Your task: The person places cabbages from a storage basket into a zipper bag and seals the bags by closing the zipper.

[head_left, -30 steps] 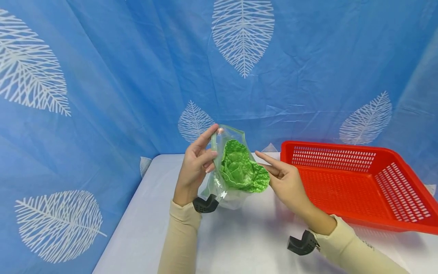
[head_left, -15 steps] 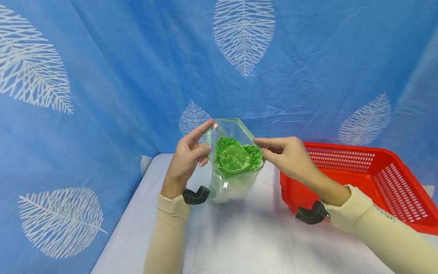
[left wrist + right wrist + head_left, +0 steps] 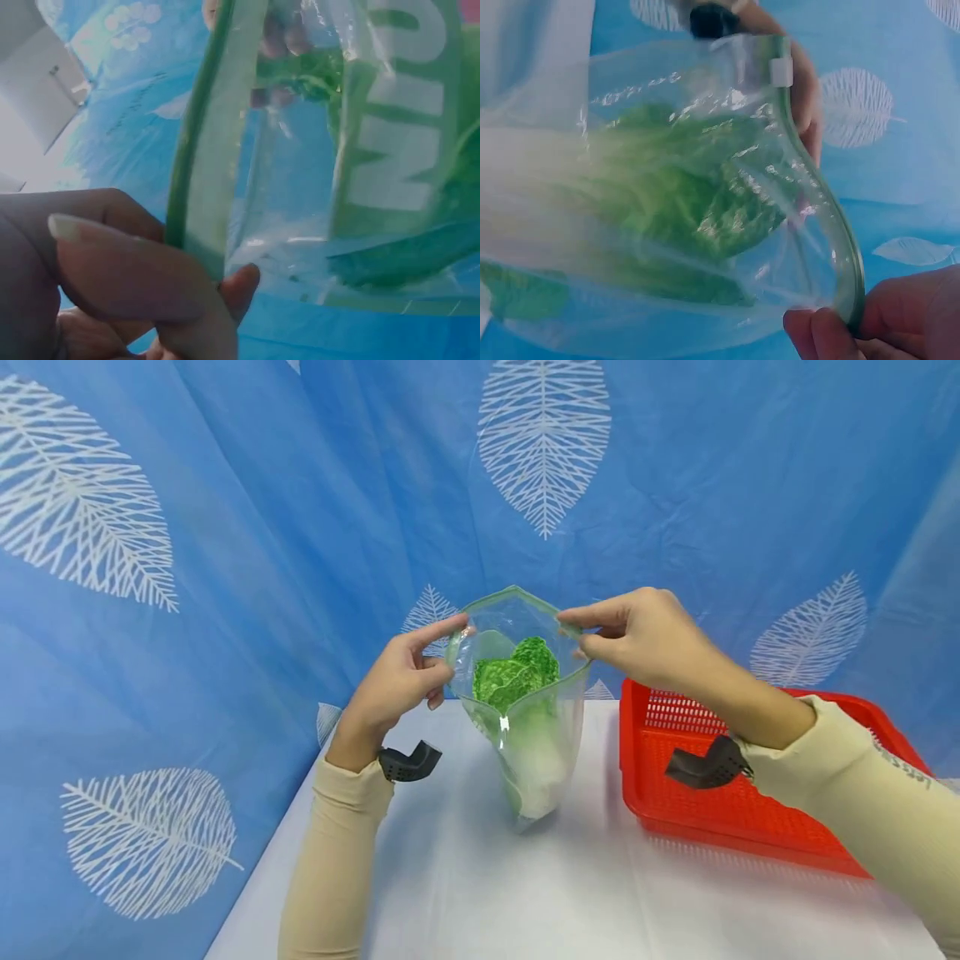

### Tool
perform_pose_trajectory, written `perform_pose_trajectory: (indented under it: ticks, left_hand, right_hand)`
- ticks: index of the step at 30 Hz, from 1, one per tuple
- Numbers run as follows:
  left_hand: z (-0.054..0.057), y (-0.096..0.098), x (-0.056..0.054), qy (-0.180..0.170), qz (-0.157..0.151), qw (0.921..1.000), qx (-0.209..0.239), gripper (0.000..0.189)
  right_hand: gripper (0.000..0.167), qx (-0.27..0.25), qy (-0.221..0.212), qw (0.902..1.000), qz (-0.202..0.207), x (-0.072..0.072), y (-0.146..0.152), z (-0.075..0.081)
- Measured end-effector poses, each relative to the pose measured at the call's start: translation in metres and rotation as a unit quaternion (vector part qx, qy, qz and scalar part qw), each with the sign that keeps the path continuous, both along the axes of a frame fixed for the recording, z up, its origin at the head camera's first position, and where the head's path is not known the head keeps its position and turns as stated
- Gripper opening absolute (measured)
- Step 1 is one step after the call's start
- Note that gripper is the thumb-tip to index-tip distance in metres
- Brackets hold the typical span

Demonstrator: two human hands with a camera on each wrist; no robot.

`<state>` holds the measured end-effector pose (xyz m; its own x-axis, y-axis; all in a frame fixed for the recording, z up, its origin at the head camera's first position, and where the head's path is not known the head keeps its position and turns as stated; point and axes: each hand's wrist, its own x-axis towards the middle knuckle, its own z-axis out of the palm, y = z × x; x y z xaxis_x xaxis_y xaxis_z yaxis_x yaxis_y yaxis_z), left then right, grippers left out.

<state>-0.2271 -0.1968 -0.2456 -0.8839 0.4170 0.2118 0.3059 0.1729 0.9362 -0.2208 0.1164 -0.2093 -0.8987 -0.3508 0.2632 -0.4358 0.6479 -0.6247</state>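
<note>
A clear zip bag [image 3: 572, 718] with a green rim hangs open-mouthed over the white table, a leafy napa cabbage [image 3: 517, 677] inside it. The cabbage's green leaves point up and its pale stalk end lies at the bottom. My left hand [image 3: 390, 681] pinches the rim on the left side between thumb and fingers. On the right, my right hand [image 3: 660, 639] grips the opposite side of the rim, a bit higher. A white slider [image 3: 781, 73] shows on the rim in the right wrist view. White lettering [image 3: 401, 120] on green marks the bag in the left wrist view.
A red perforated plastic basket [image 3: 720, 802] stands on the table [image 3: 480, 893] to the right, partly under my right forearm. Behind the table hangs a blue curtain [image 3: 360, 510] with white leaf prints.
My right hand has moved from the cabbage's outer leaf to the bag's rim and risen. The bag's mouth has been pulled up and wider, and the cabbage sits deeper inside.
</note>
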Motion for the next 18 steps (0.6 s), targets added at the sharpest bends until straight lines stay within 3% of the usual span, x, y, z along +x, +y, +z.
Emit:
perform_pose_trajectory:
  ticks: [4, 11, 14, 18]
  left_hand:
    - [0.005, -0.005, -0.001, 0.005, 0.013, 0.9997, -0.017, 0.073]
    - [0.016, -0.012, -0.001, 0.017, 0.001, 0.9987, -0.048, 0.074]
    - [0.022, -0.013, 0.001, 0.027, 0.001, 0.9981, -0.056, 0.074]
    - [0.031, -0.008, 0.007, 0.031, 0.009, 0.9943, -0.102, 0.076]
  right_hand:
    - [0.040, 0.007, 0.007, 0.9998, -0.015, -0.002, 0.002, 0.010]
    - [0.039, 0.004, 0.012, 0.9999, -0.010, -0.006, 0.003, 0.011]
    - [0.038, -0.015, 0.027, 0.9995, -0.005, -0.008, -0.003, 0.009]
    - [0.039, -0.062, 0.022, 0.9976, 0.020, -0.010, -0.022, 0.002]
